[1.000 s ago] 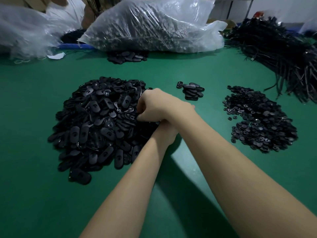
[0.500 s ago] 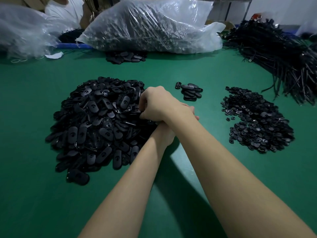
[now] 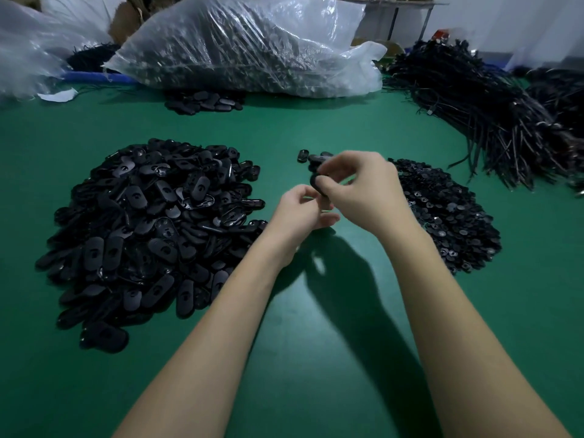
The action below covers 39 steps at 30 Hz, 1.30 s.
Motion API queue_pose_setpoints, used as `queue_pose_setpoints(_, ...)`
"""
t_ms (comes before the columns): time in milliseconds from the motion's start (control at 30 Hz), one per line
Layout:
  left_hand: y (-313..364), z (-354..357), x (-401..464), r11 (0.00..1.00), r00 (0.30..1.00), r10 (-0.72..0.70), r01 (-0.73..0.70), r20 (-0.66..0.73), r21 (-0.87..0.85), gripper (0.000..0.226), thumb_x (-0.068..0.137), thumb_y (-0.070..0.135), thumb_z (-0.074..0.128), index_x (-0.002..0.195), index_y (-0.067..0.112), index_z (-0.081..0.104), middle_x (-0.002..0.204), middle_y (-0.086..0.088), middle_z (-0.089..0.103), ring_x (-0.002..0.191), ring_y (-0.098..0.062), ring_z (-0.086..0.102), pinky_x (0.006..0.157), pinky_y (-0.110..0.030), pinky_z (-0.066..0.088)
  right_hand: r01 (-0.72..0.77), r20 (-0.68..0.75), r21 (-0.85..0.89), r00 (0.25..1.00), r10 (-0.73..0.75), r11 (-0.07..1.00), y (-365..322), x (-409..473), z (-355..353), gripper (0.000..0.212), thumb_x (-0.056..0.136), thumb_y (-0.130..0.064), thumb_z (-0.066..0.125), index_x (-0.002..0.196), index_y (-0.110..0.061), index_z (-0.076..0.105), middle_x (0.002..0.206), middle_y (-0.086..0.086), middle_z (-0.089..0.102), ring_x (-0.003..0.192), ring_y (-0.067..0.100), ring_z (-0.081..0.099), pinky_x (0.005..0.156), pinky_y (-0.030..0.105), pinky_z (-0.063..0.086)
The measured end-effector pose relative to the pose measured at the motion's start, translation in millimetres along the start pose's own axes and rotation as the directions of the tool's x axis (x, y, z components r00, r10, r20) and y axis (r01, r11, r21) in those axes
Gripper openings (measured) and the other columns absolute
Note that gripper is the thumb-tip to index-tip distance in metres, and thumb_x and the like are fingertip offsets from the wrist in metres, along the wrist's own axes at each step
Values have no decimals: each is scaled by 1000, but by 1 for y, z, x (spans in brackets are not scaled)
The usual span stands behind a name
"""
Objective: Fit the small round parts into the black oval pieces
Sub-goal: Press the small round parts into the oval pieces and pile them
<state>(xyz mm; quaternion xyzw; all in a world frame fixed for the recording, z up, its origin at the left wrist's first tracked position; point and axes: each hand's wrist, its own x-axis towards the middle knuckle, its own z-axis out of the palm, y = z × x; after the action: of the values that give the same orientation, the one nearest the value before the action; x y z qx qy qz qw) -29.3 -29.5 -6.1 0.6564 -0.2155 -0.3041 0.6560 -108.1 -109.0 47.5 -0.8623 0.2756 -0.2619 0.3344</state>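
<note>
Holding 1 black oval piece (image 3: 317,184) above the green table (image 3: 316,358), we have both hands raised between the 2 main heaps. Our right hand (image 3: 363,192) pinches the piece at its upper end, fingers curled round it, thumb toward us. Our left hand (image 3: 298,213) sits just below and left of that grip, fingers loosely curled up toward the lower end of the same piece; we cannot tell whether its fingertips hold a small round part, since the contact area is blurred and partly hidden by the right fingers.

Left of the grip lies the large heap of black oval pieces (image 3: 151,229), well spread, its near edge just beside the left wrist. Right of the grip, partly behind the right hand, lies the flatter heap of small round parts (image 3: 448,213). Directly beyond the grip, a small cluster of oval pieces (image 3: 311,157) rests on the table, partly covered by the right fingers.

Farther beyond the grip: a second small cluster of oval pieces (image 3: 205,101) in front of a big clear plastic bag (image 3: 246,49) filled with dark parts. Beyond and right of the grip: a long bundle of black cords (image 3: 474,99). Beyond and far left: another clear bag (image 3: 28,58).

Shadows of both forearms fall on the table below the grip.
</note>
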Motion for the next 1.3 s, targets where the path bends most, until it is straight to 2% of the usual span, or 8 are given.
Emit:
queue_pose_setpoints(133,5,0,-2,999,998,6,-4,60,-41,15,101,12,59,115,9,63,107,-13,71,93,-23,72,83,-34,60,-231,47,300,973,228,926,34,-16,-10,3,90,-21,77,93,-20,76,76,1,77,68,17,73,80,38,63)
queue_pose_setpoints(300,5,1,-5,997,993,59,-64,99,45,15,97,14,67,110,10,68,104,-10,73,92,-18,73,83,-31,60,-270,121,448,963,242,852,47,-22,-15,3,92,-15,75,94,-17,77,78,3,79,64,8,70,59,21,56)
queue_pose_setpoints(500,5,0,-7,997,999,-4,8,50,-80,10,94,0,65,98,8,60,93,-17,74,79,-20,74,80,-27,61,-227,-63,-48,972,224,973,67,-21,-21,11,93,-31,66,93,-28,77,88,-14,72,85,9,68,81,31,55)
queue_pose_setpoints(633,5,2,-7,993,999,6,0,46,-122,20,95,-3,62,109,11,64,95,-16,74,81,-19,75,76,-21,59,-242,-160,-243,965,207,939,73,-23,-25,15,91,-29,63,100,-31,74,102,-14,71,81,15,64,70,30,49)
queue_pose_setpoints(767,5,4,-9,997,996,6,1,89,-76,22,97,-2,60,105,14,74,100,-14,76,85,-18,75,80,-22,59,-287,-139,-396,958,252,872,87,-21,-34,26,93,-33,63,117,-33,72,119,-5,69,116,25,58,86,36,53)
queue_pose_setpoints(1000,6,4,-10,994,997,-2,11,81,-107,18,94,-3,65,102,11,73,93,-11,78,86,-21,76,78,-22,59,-360,-223,-311,927,301,879,89,-22,-32,11,92,-30,69,99,-33,78,92,-11,71,96,19,65,71,27,42)
queue_pose_setpoints(1200,6,5,-10,998,997,12,-7,81,-61,14,89,-2,71,99,8,68,96,-16,75,81,-17,75,76,-23,59,-292,-203,-355,951,232,888,87,-23,-31,16,94,-26,62,98,-28,77,95,-7,72,89,21,65,69,28,46)
queue_pose_setpoints(1300,6,5,-10,996,998,5,1,65,-89,13,87,-3,72,93,7,65,93,-15,75,81,-19,75,75,-22,59,-254,-233,-123,947,221,959,84,-21,-34,14,95,-28,63,94,-27,77,89,-13,73,76,7,66,72,24,50)
